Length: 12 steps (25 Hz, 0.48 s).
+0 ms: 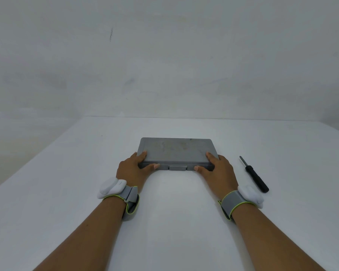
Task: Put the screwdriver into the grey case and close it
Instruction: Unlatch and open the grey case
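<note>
A flat grey case (175, 150) lies closed in the middle of the white table, its latch tab facing me. My left hand (132, 170) grips the case's near left corner, thumb on the front edge and fingers on the lid. My right hand (219, 170) holds the near right corner the same way. A black-handled screwdriver (254, 175) lies on the table just right of my right hand, tip pointing away from me, touched by neither hand.
The white table (67, 192) ends at a far edge against a plain grey wall (164, 55), and its left edge slants toward me. Grey straps with white sensor pods sit on both wrists.
</note>
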Tool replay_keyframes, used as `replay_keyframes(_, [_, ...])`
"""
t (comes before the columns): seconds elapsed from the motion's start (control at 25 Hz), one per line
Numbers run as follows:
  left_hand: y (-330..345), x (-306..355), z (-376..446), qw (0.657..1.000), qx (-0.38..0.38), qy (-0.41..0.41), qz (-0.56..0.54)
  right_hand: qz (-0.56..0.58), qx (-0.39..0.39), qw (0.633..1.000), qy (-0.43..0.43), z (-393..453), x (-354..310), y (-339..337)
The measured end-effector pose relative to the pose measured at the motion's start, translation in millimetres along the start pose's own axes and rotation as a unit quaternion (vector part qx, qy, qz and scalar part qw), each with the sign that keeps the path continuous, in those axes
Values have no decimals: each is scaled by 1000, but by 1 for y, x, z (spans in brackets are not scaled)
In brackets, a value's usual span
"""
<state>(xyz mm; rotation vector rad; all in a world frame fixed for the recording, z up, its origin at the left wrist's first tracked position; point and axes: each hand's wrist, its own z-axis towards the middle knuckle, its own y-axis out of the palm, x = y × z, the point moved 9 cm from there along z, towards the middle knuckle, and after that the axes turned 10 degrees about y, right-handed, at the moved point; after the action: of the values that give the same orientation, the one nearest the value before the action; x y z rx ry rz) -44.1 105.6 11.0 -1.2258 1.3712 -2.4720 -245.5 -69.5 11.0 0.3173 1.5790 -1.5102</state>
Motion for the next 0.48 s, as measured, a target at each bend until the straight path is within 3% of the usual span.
replay_keyframes(0.48, [-7, 2, -25, 1000, 4, 7, -7, -7, -9, 1000, -6, -25, 6, -12])
